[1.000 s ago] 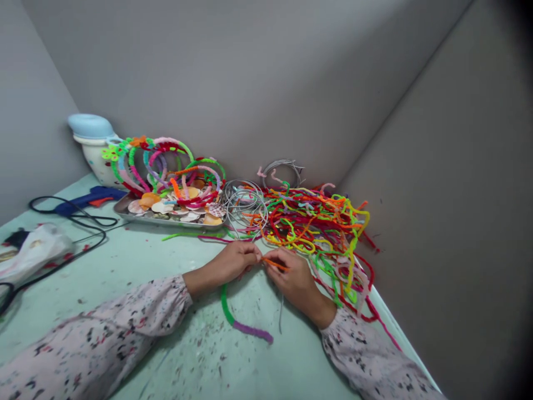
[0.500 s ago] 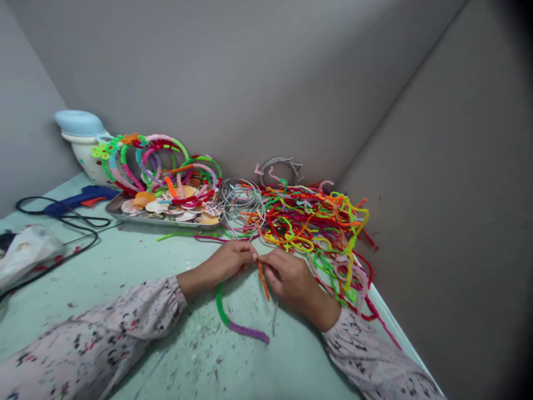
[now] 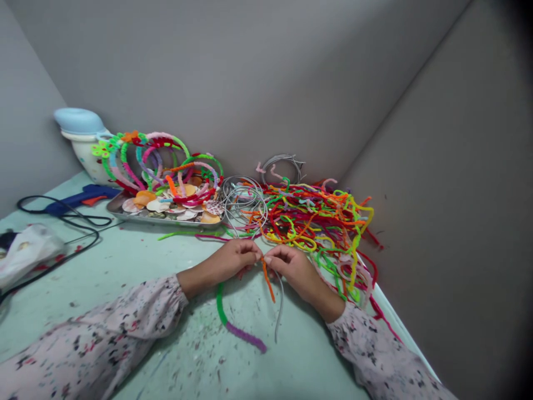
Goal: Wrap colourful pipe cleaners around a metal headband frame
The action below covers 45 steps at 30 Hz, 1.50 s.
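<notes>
My left hand pinches a grey wire wrapped in pipe cleaner; its green and purple wrapped end curves out below that hand. At my left fingertips an orange pipe cleaner meets the wire, and its loose tail hangs down over the table. My right hand is closed beside it, thumb and finger pinched at the orange pipe cleaner near the wire. From under the right fingers the bare grey wire end bends downward. The exact wrapping point is partly hidden by the fingertips.
Behind my hands lie coiled grey wires and a tangled heap of pipe cleaners. A metal tray holds shells and wrapped hoops. Left stand a blue glue gun with a black cord, a plastic bag and a blue-topped container.
My right hand has shifted slightly right, its fingers loosened from a curl to a pinch. More of the bare wire end shows, and the orange tail has swung slightly right.
</notes>
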{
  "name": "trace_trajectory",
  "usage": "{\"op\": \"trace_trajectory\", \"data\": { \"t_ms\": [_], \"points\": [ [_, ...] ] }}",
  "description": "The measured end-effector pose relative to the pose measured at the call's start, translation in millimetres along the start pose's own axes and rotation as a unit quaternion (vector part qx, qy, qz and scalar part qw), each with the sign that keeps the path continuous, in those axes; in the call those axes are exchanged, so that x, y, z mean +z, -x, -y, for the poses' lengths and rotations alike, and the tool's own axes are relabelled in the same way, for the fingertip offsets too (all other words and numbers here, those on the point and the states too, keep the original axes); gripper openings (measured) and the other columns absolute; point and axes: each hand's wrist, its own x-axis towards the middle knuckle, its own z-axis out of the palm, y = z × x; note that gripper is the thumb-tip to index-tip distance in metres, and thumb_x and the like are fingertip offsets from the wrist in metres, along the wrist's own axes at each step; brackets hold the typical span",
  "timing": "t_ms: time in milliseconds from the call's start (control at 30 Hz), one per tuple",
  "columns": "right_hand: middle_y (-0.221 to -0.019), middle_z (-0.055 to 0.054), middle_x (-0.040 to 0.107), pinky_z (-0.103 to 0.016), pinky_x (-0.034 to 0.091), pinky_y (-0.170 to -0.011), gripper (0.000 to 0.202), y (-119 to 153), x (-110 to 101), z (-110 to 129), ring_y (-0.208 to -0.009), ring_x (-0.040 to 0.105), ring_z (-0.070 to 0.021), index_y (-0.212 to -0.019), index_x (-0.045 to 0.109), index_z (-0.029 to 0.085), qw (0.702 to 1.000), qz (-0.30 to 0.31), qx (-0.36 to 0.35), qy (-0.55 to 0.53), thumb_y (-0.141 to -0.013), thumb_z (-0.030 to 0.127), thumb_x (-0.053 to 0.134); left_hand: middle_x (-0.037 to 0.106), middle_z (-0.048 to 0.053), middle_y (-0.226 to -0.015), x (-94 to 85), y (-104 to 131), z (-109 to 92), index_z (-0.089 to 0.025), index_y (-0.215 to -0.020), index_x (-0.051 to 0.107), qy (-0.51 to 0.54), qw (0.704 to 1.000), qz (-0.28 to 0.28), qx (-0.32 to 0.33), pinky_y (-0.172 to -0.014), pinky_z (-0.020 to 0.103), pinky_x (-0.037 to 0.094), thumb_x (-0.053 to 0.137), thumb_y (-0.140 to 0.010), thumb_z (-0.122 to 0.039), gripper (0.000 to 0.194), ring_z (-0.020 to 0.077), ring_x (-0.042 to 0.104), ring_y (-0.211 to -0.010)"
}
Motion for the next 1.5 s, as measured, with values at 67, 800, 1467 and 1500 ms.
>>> {"op": "trace_trajectory", "data": {
  "t_ms": [67, 800, 1467, 1500],
  "points": [
    [-0.059, 0.003, 0.057, -0.024, 0.040, -0.056, 0.013, 0.6, -1.5, 1.2, -0.054, 0.050, -0.0108, -0.075, 0.062, 0.019, 1.000, 0.006, 0.000, 0.003, -0.080, 0.030, 0.060, 0.048, -0.005, -0.053, 0.2, 0.3, -1.2, -0.015, -0.080, 0.058, -0.002, 1.000, -0.008, -0.001, -0.039, 0.019, 0.030, 0.054, -0.077, -0.033, 0.018, 0.0065, 0.041, -0.039],
    [-0.079, -0.001, 0.064, -0.024, 0.041, -0.065, 0.013, 6.9, 0.5, 4.5, -0.068, 0.057, -0.0128, -0.090, 0.063, 0.019, 0.937, -0.028, -0.164, 0.306, -0.082, 0.016, 0.053, 0.053, -0.005, -0.054, 1.4, 0.8, 5.4, -0.017, -0.083, 0.054, 0.046, 0.999, -0.010, -0.003, -0.035, 0.016, 0.033, 0.055, -0.079, -0.032, 0.016, 0.0059, 0.044, -0.036],
    [-0.074, 0.002, 0.062, -0.022, 0.038, -0.060, 0.020, 13.2, -1.0, 10.9, -0.063, 0.056, -0.0118, -0.097, 0.058, 0.021, 0.916, -0.018, -0.180, 0.357, -0.079, 0.012, 0.053, 0.048, -0.006, -0.055, 1.8, 2.5, 6.2, -0.017, -0.076, 0.051, 0.011, 0.999, 0.037, 0.023, -0.038, 0.017, 0.031, 0.054, -0.078, -0.029, 0.012, 0.0052, 0.039, -0.039],
    [-0.074, 0.001, 0.062, -0.022, 0.038, -0.060, 0.020, 13.9, -0.2, 12.4, -0.063, 0.055, -0.0120, -0.097, 0.058, 0.020, 0.912, -0.019, -0.174, 0.370, -0.079, 0.012, 0.053, 0.048, -0.006, -0.055, 2.0, 2.6, 6.0, -0.017, -0.076, 0.051, 0.010, 0.999, 0.038, 0.025, -0.038, 0.017, 0.031, 0.054, -0.078, -0.028, 0.012, 0.0051, 0.039, -0.039]
  ]
}}
